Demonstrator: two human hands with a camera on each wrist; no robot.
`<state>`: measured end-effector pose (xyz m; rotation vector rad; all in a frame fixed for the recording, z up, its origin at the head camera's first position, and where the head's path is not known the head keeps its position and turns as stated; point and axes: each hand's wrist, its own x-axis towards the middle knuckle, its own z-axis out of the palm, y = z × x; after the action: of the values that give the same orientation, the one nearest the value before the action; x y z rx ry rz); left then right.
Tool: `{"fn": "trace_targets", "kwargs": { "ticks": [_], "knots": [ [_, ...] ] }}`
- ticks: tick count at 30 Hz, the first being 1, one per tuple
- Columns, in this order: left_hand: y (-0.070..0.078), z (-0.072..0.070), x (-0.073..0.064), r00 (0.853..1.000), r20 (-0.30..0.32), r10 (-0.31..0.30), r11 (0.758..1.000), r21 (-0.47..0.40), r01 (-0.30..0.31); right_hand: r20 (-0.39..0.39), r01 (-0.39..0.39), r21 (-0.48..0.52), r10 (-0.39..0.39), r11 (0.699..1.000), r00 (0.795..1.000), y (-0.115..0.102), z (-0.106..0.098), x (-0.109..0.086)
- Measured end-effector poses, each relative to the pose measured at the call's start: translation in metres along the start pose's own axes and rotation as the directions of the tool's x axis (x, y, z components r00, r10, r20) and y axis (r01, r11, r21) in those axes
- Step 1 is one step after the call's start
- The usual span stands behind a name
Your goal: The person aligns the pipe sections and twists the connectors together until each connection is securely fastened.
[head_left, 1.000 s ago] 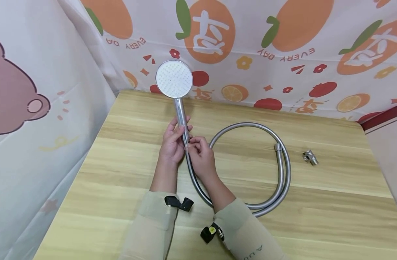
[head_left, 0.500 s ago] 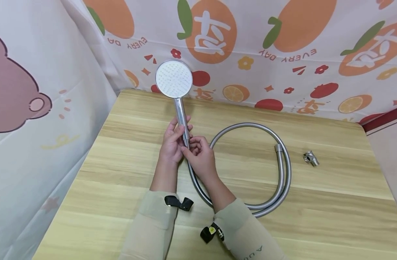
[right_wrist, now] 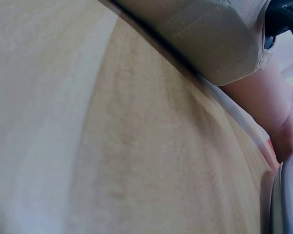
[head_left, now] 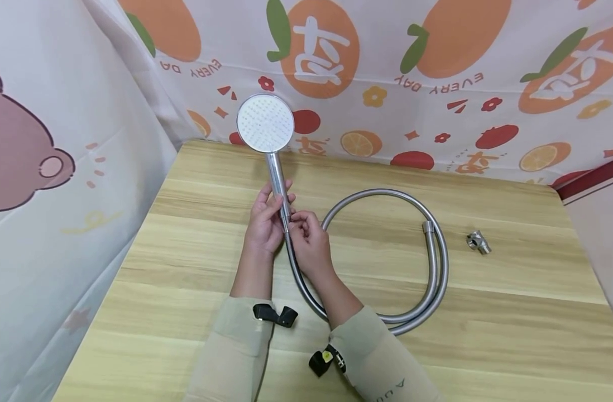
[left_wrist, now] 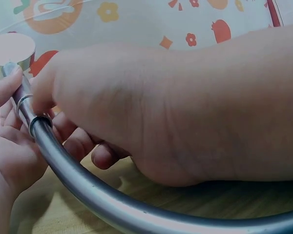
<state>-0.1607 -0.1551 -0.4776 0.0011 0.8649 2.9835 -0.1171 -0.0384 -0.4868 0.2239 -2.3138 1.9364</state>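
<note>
A chrome hand shower (head_left: 265, 123) with a round white spray face points toward the back of the table. My left hand (head_left: 263, 228) grips its handle, thumb across the front. At the handle's lower end, my right hand (head_left: 312, 245) pinches the end fitting of a grey metal shower hose (head_left: 382, 192). In the left wrist view the hose (left_wrist: 78, 179) runs out of the collar (left_wrist: 40, 126) beside the right hand (left_wrist: 107, 97), which partly hides the joint. The right wrist view catches only a piece of hose (right_wrist: 289, 195) and the left hand (right_wrist: 290, 122).
The hose loops over the wooden table (head_left: 517, 335), its free end nut (head_left: 428, 226) inside the loop. A small chrome angled fitting (head_left: 479, 243) lies to the right. Printed cloth (head_left: 377, 44) hangs behind the table, and another (head_left: 85, 251) on the left.
The right thumb lifts and shifts across the fitting half a second ago, then comes back down beside it. The hand shower stays nearly in place, as do the hose and the chrome fitting.
</note>
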Motion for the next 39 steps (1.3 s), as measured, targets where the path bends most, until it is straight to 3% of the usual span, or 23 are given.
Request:
{"fn": "trace_targets", "kwargs": {
  "ticks": [5,11,20,25,32,39],
  "knots": [
    [0.0001,-0.0004,-0.0024,1.0,-0.007,-0.001,1.0,0.019,0.001,-0.004,-0.038,0.048,0.038,0.998,0.999,-0.0062,-0.0005,-0.0016],
    [0.0016,-0.0001,-0.0028,1.0,0.0,-0.001,1.0,0.018,0.001,-0.008,-0.009,0.067,0.01,0.998,1.0,-0.0005,0.0027,-0.0003],
    [0.0035,0.0016,-0.0028,1.0,-0.018,-0.004,1.0,0.03,0.004,-0.013,0.028,-0.01,-0.029,1.0,1.0,-0.0005,0.0022,-0.0001],
    [0.0028,0.0005,-0.0015,1.0,-0.003,-0.001,1.0,0.022,0.001,0.02,0.011,0.043,-0.012,0.999,1.0,-0.0011,0.0018,-0.0002],
    [0.0034,0.0021,-0.0011,1.0,0.003,0.005,1.0,0.008,-0.005,-0.015,-0.019,0.09,0.021,0.996,1.0,-0.0008,0.002,0.0006],
    [0.0045,0.0041,-0.002,1.0,-0.009,0.0,1.0,0.024,0.0,0.004,-0.026,-0.048,0.026,0.998,1.0,-0.0013,0.0028,0.0013]
  ]
}}
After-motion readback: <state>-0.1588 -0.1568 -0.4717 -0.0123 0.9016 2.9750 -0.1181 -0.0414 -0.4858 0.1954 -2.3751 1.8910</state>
